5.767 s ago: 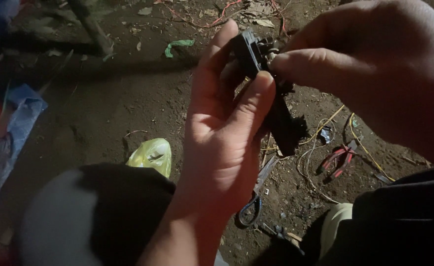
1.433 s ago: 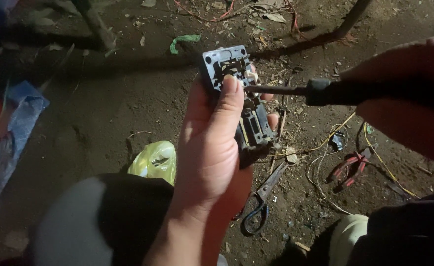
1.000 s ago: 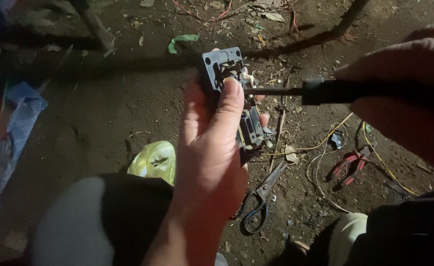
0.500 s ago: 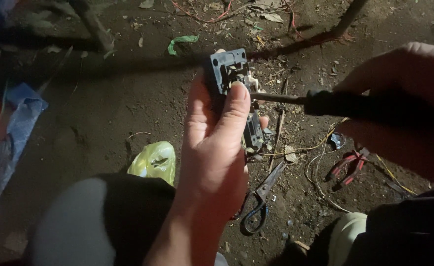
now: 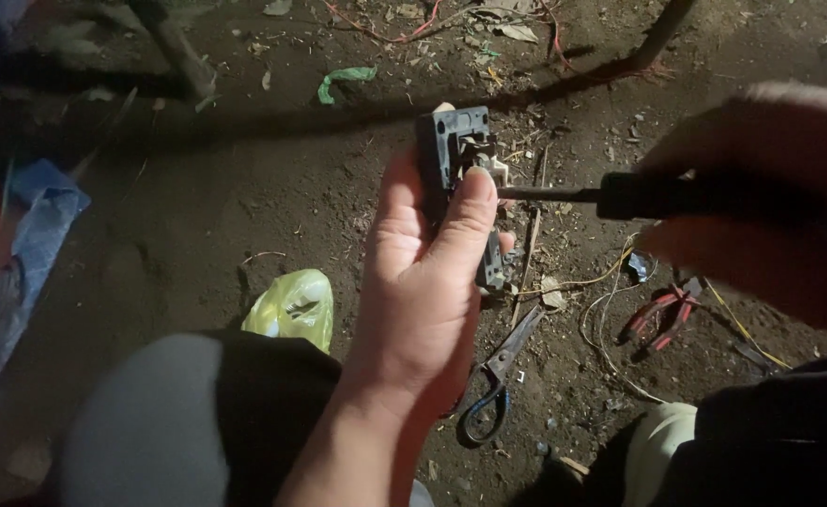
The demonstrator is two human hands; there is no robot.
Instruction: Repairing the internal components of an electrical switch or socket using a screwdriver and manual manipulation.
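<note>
A: Dark grey plastic, some switch or socket module [image 5: 458, 150], gripped in left hand [image 5: 427, 282]. Thumb pressing on front near top, other fingers wrapped behind. Held upright, above the dirt ground [image 5: 197, 216], approx. centre of view.

B: And right hand [image 5: 770, 197]?

A: Closed around black handle of screwdriver [image 5: 620, 195]. Blurred a bit, but grip clear. Shaft lying horizontal, tip touching the module's right side, near a pale terminal part.

B: So which step, probably?

A: Looks like working a terminal screw on the module. Tightening or loosening, cannot tell. Screw head itself too small to see.

B: Next move needing what?

A: Judging only: tip kept seated in the slot, left hand holding module steady vs. the push, thumb kept away from the tip. Slipping of tip toward thumb is the risk.

B: Around, going outward?

A: Scissors [image 5: 498, 376] on the ground just below the left hand. Red-handled pliers [image 5: 659, 314] to the right, among thin yellow wires [image 5: 610, 282]. Yellow-green plastic bag [image 5: 291, 305] near the knee, blue cloth [image 5: 28, 244] at far left.
</note>
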